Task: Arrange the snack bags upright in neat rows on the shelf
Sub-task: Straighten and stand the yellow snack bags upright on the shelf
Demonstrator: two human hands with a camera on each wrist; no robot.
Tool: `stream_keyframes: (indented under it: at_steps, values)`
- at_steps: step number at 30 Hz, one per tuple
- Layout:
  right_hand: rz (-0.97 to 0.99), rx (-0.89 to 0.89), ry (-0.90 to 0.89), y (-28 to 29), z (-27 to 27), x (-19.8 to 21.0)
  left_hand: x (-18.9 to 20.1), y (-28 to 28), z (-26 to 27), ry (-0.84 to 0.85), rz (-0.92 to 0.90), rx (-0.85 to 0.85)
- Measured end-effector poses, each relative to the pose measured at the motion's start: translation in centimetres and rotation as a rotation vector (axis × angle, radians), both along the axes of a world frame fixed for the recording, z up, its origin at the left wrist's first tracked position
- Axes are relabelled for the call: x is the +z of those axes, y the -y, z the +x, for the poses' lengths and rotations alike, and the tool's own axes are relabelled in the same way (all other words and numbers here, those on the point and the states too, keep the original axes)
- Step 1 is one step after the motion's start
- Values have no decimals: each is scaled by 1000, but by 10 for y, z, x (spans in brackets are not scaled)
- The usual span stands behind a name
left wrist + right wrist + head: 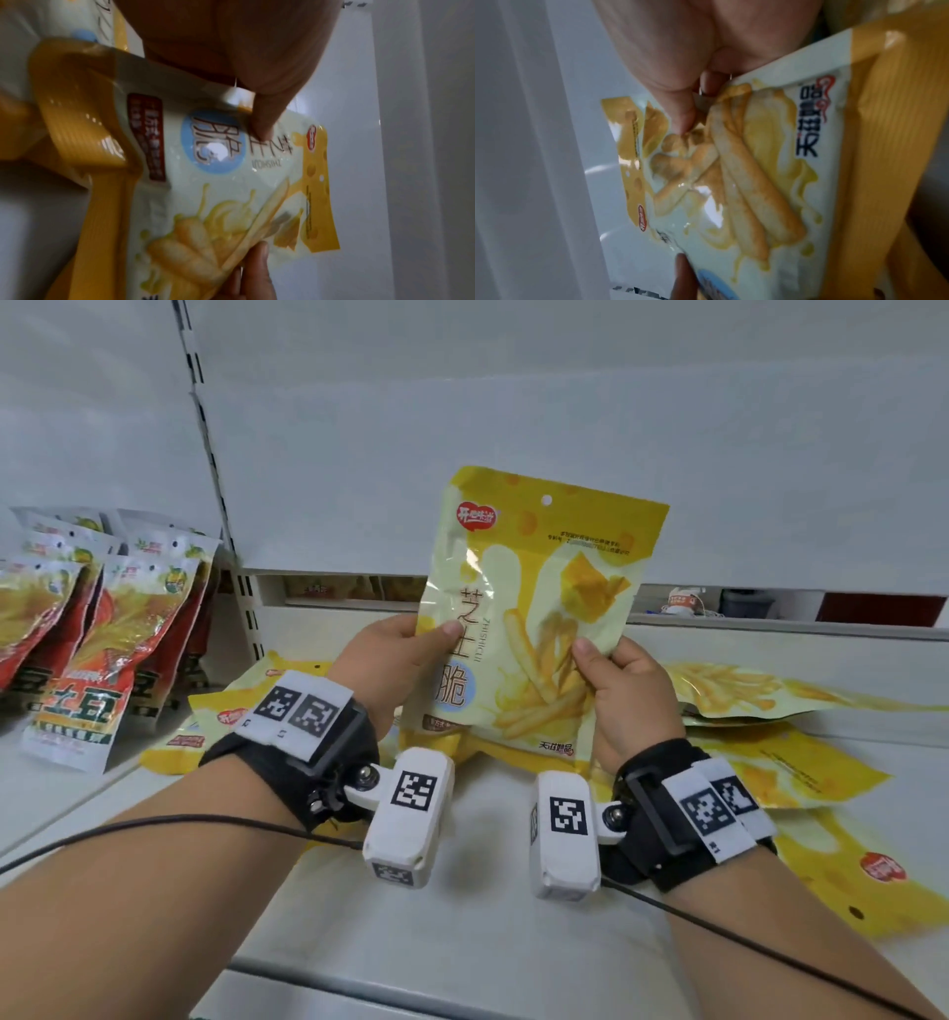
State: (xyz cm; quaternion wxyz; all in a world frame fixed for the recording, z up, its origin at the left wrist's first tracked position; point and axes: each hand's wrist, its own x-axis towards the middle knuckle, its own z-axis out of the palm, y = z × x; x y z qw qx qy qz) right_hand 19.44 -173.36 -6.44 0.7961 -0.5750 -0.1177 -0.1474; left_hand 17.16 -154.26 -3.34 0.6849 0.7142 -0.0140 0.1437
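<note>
Both wrist rigs sit closest to me, boxy white housings with black square markers. Beyond them I see the white shelf (488, 891), smooth and flat. Glossy red pouches (97, 654) lean in rows at far left, and loose yellow bags (801, 762) lie flat and crinkled on the shelf to the right and behind my hands. I have one yellow snack bag (534, 618) held upright above the shelf, a shiny flat pouch with a ribbed bottom seal. My left hand (395, 660) pinches its left edge, thumb on the front. My right hand (626, 690) pinches its right edge likewise.
</note>
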Motion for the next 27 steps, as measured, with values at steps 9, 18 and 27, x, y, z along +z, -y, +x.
stream_keyframes:
  at_steps: [9,18,27]
  values:
    - [43,71,-120,3,1,-7,-7,7,-9,28,-110,-8]
    - [33,265,-109,3,-6,-3,-17,3,-26,-6,4,6]
    - [-228,320,-72,-2,-10,-7,-20,-6,-21,24,22,49]
